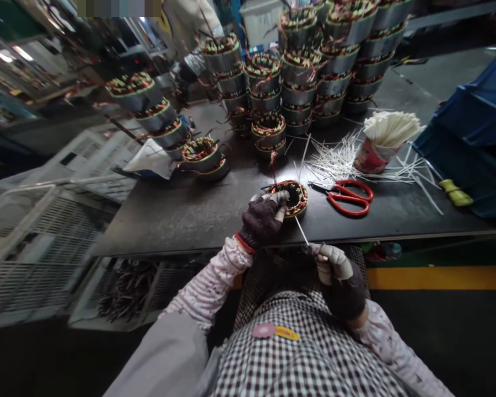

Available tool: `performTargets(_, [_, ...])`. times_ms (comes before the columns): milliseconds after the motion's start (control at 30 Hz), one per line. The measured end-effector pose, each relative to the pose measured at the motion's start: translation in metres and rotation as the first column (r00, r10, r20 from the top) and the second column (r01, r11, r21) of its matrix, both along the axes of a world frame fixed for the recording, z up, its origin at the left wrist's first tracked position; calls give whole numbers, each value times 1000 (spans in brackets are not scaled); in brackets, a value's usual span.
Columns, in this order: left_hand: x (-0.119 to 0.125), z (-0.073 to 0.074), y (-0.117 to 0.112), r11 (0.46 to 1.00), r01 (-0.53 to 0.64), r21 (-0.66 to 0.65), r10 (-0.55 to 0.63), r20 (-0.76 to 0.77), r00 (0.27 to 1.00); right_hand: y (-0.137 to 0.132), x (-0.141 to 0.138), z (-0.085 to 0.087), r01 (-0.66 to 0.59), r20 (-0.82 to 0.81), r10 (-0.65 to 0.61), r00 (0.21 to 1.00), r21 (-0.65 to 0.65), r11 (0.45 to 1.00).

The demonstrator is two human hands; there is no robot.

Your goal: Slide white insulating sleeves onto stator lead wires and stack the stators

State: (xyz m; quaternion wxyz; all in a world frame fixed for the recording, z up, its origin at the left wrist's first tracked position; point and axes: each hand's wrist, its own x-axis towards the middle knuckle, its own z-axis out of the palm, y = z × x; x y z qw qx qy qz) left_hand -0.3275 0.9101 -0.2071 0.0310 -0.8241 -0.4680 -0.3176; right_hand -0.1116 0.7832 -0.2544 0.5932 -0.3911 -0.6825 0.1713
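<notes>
On the dark bench in front of me lies a motor stator (pixel 301 205), a ring with copper windings and wire leads standing up at its back. My left hand (pixel 267 215), in a dark glove with taped fingers, grips the stator's left and near rim. A thin white strip (pixel 301 230) runs from the ring's near edge down to my right hand (pixel 334 267). The taped fingertips of that hand pinch the strip's end just past the bench edge. Red-handled scissors (pixel 350 197) lie to the right of the stator, slightly opened. The fingers of my left hand partly cover the windings.
Tall stacks of stators (pixel 297 91) stand at the back; a leaning stack (pixel 157 113) is at the left. Loose white strips (pixel 341 160) surround a full cup (pixel 372 157). Blue bins (pixel 475 127), a yellow-handled tool (pixel 457 193) and white crates (pixel 20 237) flank the bench. Behind stands another person (pixel 186 27).
</notes>
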Motion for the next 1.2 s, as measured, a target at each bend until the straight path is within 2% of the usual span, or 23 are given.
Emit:
performTargets(67, [4, -4, -5, 999, -30, 11, 30, 34, 999, 5, -3, 11, 58, 115, -74, 991, 138, 989])
performTargets(133, [5, -5, -10, 999, -33, 9, 33, 69, 997, 9, -6, 23, 124, 224, -168, 960, 197, 973])
performTargets(200, [4, -3, -12, 999, -23, -29, 26, 86, 996, 10, -8, 33, 163, 278, -208, 938, 175, 971])
performTargets(333, [0, 8, -16, 990, 9, -141, -1, 59, 998, 4, -5, 45, 162, 273, -201, 941, 158, 974])
performTargets(633, [-2, 26, -18, 982, 28, -188, -26, 14, 1000, 8, -7, 46, 189, 289, -242, 926, 201, 961])
performTargets(867, [2, 40, -16, 991, 12, -131, -30, -139, 990, -4, -6, 54, 212, 265, -249, 931, 162, 964])
performTargets(1067, [2, 41, -14, 985, -11, -173, -14, -139, 990, 3, -8, 42, 231, 273, -278, 921, 190, 954])
performTargets(1200, [7, 38, -18, 977, -74, -198, 46, -140, 989, 16, -13, 30, 144, 191, -178, 965, 178, 973])
